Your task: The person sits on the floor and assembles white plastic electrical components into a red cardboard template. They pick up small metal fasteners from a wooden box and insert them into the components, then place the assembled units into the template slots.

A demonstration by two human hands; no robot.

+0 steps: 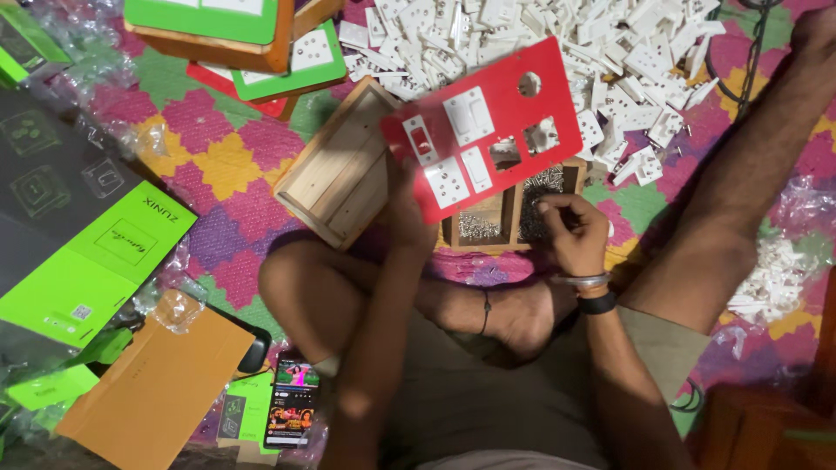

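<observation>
We see left hand (407, 202) gripping red switch plate (483, 126): four modules fitted, three cutouts empty. Right hand (570, 231) pinches screw over near screw tray (509, 218); loose white modules (557, 35) far.

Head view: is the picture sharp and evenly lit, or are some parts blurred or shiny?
Head view: the red plastic switch plate and left hand are sharp; the right hand is slightly soft; clear plastic wrapping at upper left shows glare; the lower edge lies in shadow.
</observation>
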